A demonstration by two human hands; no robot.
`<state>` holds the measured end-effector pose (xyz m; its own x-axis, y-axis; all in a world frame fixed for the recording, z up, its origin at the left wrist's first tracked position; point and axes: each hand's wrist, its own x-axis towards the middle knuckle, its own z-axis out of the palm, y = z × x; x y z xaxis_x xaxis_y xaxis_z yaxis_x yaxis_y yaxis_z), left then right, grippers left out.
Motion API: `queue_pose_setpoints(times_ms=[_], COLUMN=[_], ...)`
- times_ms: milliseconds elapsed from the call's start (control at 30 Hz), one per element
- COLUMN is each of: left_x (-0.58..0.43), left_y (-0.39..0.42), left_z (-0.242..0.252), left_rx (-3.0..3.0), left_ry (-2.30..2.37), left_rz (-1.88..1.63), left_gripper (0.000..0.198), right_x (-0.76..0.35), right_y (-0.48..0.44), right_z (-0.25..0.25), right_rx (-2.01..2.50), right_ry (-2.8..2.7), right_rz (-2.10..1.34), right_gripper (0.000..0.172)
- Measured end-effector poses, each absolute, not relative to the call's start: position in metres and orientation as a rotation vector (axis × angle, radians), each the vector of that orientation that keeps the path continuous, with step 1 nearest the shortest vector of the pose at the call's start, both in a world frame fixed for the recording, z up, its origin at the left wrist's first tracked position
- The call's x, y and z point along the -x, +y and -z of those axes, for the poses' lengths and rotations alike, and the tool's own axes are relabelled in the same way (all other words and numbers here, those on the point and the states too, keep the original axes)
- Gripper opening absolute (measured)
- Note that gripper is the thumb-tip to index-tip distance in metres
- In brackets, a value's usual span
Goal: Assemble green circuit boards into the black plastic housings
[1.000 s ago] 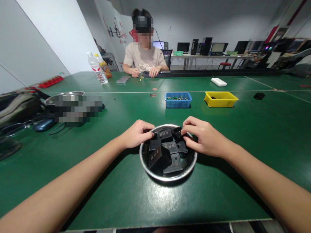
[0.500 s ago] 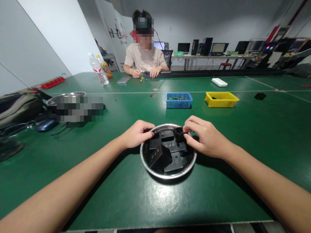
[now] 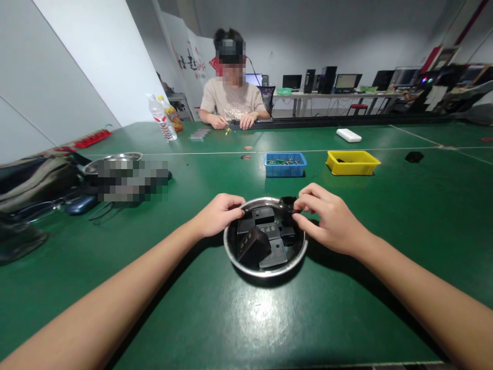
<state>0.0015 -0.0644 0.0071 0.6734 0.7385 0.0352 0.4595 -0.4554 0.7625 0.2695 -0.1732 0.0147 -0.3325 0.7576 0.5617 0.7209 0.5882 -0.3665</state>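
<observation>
A round steel bowl (image 3: pixel 265 273) stands on the green table before me. Inside it lie several black plastic cases (image 3: pixel 254 245), some printed with the letters SPD. My left hand (image 3: pixel 221 215) grips the bowl's left rim, thumb over the edge and fingers outside. Between the thumb and fingers of my right hand (image 3: pixel 321 218) is a small black plastic piece (image 3: pixel 288 202), raised at the bowl's back right rim. Part of that piece is hidden by my fingertips.
Beyond the bowl are a blue bin (image 3: pixel 285 167) of small metal parts and a yellow bin (image 3: pixel 353 164). A white box (image 3: pixel 348 135) and a black object (image 3: pixel 414 156) lie farther right. Bottles (image 3: pixel 164 121) and another steel bowl (image 3: pixel 131 155) are left. A person (image 3: pixel 233 100) sits opposite.
My right hand has lifted the small black piece slightly, up to the bowl's back right rim. My left hand keeps its grip on the rim. The whole view has shifted a little.
</observation>
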Motion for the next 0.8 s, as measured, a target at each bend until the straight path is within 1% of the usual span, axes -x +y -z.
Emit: queue_pose_setpoints(times_ms=[167,333,400,500,733,800], left_x=[0.013,0.032,0.04,0.049,0.05,0.047], left_y=[-0.045,-0.023,-0.016,-0.009,-0.007,-0.007], left_z=[-0.006,-0.009,-0.009,-0.01,-0.009,-0.009], left_rx=[-1.913,-1.504,-1.403,-1.295,-1.103,-1.096], left_ry=[1.18,1.556,1.637,1.661,1.536,1.481], left_rz=[-0.662,-0.965,-1.048,-1.121,-1.259,-1.264], left_gripper=[0.021,0.008,0.004,0.01,0.012,0.009], right_x=[-0.271,-0.27,-0.27,-0.268,-0.267,-0.266], right_y=[-0.171,-0.168,-0.167,-0.166,-0.165,-0.165], right_z=[-0.014,-0.01,-0.008,-0.004,-0.002,-0.002], right_rx=[1.168,1.217,1.234,1.254,1.299,1.299], right_ry=[-1.935,-1.923,-1.924,-1.926,-1.954,-1.959], right_rz=[-0.001,-0.054,-0.083,-0.118,-0.208,-0.227], right_gripper=[0.003,0.003,0.003,0.004,0.007,0.006])
